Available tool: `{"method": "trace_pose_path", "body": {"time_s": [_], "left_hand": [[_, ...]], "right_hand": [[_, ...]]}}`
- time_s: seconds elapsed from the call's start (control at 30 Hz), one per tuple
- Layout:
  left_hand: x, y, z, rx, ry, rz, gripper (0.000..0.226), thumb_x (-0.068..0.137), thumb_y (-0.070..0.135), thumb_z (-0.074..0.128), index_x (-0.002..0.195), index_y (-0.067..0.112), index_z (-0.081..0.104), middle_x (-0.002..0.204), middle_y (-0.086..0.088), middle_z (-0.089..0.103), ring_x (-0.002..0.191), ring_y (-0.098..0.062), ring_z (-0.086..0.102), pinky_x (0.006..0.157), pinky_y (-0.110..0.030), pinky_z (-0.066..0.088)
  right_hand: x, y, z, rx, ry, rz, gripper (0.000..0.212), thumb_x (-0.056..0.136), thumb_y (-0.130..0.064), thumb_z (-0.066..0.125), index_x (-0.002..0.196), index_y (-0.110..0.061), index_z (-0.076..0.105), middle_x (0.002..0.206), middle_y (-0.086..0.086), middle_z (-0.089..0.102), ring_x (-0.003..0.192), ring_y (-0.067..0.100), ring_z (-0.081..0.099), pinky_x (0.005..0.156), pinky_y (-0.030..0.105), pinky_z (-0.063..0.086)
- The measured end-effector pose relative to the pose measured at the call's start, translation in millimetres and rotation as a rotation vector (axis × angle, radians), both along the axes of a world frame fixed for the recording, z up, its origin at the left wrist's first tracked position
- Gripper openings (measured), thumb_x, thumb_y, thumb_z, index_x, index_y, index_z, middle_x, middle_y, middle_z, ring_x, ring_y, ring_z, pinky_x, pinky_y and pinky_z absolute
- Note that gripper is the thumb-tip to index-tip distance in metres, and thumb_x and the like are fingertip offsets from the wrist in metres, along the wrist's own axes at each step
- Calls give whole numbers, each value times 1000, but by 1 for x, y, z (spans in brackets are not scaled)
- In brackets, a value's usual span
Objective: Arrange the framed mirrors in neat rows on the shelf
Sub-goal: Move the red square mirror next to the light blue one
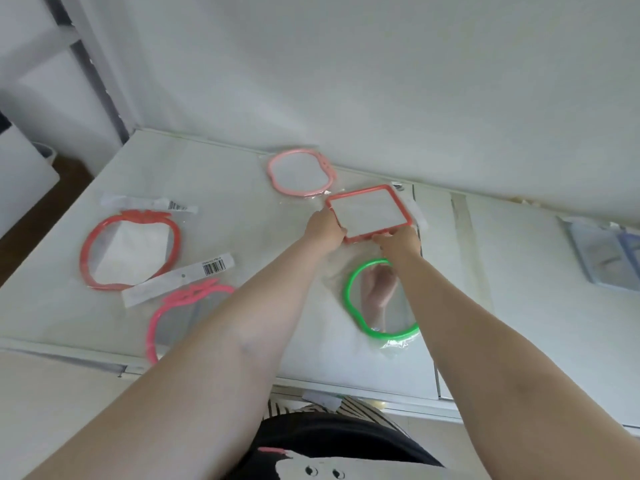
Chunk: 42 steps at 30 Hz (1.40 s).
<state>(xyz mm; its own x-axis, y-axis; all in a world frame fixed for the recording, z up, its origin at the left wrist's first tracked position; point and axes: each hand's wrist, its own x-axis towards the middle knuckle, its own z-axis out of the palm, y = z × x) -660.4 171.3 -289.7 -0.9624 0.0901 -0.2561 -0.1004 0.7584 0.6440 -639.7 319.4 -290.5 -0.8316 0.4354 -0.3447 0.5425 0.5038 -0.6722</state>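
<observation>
Soft, even daylight fills my view, bright without harsh shadows. The white glossy shelf top (214, 174) shows faint sheen toward twelve o'clock. Wide-angle bending curves edges at three and nine o'clock. Everything looks slightly soft, my forearms blurriest at six.

Both arms are bare from the hands up to the bottom edge of the picture; no sleeve, watch, ring or bracelet shows on them. The left hand (323, 227) and the right hand (400, 244) wear no gloves. Below the arms there is a black garment (322, 434) with a white printed shape, a small pink mark, and a black-and-white striped part (349, 407) above it.
</observation>
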Motion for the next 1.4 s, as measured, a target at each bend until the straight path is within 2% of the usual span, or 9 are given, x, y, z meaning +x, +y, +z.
{"method": "trace_pose_path", "body": {"time_s": [0.27, 0.47, 0.63, 0.73, 0.93, 1.03, 1.13, 1.23, 1.4], "left_hand": [[4, 38, 1, 595, -307, 290, 20, 96, 10, 51, 109, -1, 61, 107, -20, 67, 92, -32, 66, 57, -28, 41], [1, 38, 0, 674, -392, 347, 23, 94, 13, 53, 113, 5, 61, 106, -9, 63, 95, -25, 60, 86, -36, 50], [9, 46, 0, 768, -405, 337, 17, 94, 15, 52, 103, 13, 66, 97, -6, 59, 92, -20, 54, 91, -35, 48], [15, 40, 4, 875, -415, 439, 14, 97, 15, 50, 86, 14, 58, 83, -6, 59, 74, -18, 56, 73, -28, 52], [29, -1, 31, 918, -235, 642, 41, 96, 10, 53, 135, 1, 44, 111, -23, 62, 54, -20, 60, 32, -16, 46], [41, -14, 38, 812, -197, 580, 30, 96, 6, 51, 123, -8, 57, 71, -13, 65, 27, -5, 53, 33, -14, 46], [67, -17, 45, 755, -230, 534, 23, 93, 3, 56, 110, -10, 63, 32, 3, 55, 23, -3, 50, 35, -15, 48], [100, -17, 53, 767, -280, 493, 10, 88, 2, 61, 97, -1, 65, 31, 2, 56, 26, -5, 53, 35, -16, 49], [178, -19, 57, 798, -322, 350, 19, 88, 6, 64, 71, 9, 58, 57, -3, 63, 38, -7, 60, 45, -15, 53]], "right_hand": [[-20, -4, -13, -306, 19, -185, 22, 75, -15, 76, 89, -5, 63, 72, 11, 63, 72, 27, 60, 75, 39, 52], [-20, -8, -10, -501, 9, -341, 14, 84, -19, 68, 81, -8, 60, 65, 6, 59, 57, 20, 54, 60, 31, 49], [-21, -12, -6, -531, 13, -362, 10, 86, -14, 61, 79, -7, 60, 61, 5, 60, 49, 17, 58, 46, 25, 42], [-13, -10, 1, -518, 26, -370, 17, 87, -4, 54, 70, -8, 53, 37, 2, 54, 24, 10, 45, 31, 12, 29], [22, -3, 18, -534, -23, -304, 23, 88, -4, 54, 65, -7, 53, 35, 2, 57, 28, 10, 50, 36, 18, 37], [40, -4, 30, -534, -43, -253, 20, 87, -3, 54, 68, -7, 52, 36, 2, 56, 28, 10, 48, 36, 18, 36], [72, 0, 37, -518, 1, -217, 16, 87, -8, 58, 72, -12, 53, 60, 3, 60, 58, 18, 57, 65, 32, 54], [107, 6, 35, -476, 43, -264, 10, 81, -11, 62, 72, -13, 59, 77, 9, 62, 80, 26, 60, 93, 43, 54], [210, -1, 53, -541, 147, -380, 16, 87, -5, 60, 74, -14, 60, 76, 9, 65, 55, 16, 63, 72, 26, 57]]}}
